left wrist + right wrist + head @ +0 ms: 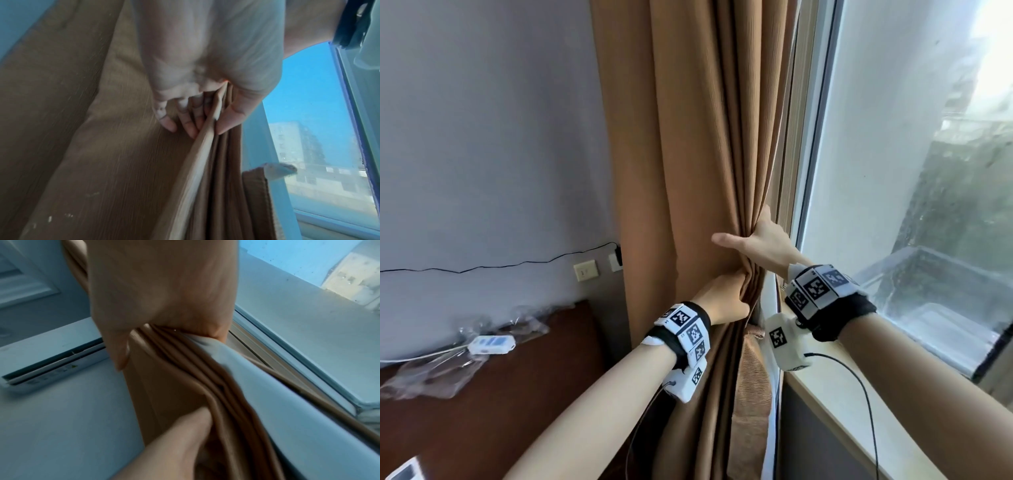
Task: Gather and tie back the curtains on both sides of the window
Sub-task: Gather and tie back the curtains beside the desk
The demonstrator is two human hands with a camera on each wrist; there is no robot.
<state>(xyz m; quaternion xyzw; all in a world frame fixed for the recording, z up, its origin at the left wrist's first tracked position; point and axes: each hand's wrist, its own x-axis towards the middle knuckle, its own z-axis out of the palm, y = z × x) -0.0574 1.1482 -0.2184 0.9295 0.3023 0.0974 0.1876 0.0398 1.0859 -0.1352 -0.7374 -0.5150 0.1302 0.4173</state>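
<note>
A brown curtain [688, 154] hangs at the left edge of the window. My left hand [726, 301] grips its gathered folds at waist height; in the left wrist view the left hand [205, 128] pinches the pleats [218, 162] between thumb and fingertips. Just above it, my right hand [760, 240] cups the curtain's window-side edge: the thumb stretches straight across the front and the fingers reach behind. The folds [185, 369] run through the crook of the right hand [168, 331]. A lighter woven band [753, 377] hangs below the left hand.
The window glass [893, 171] and pale sill [842, 394] lie to the right. A dark wooden surface [517, 394] at the lower left carries plastic bags and a white device [491, 344]. Wall sockets [585, 270] and a black cable sit on the grey wall.
</note>
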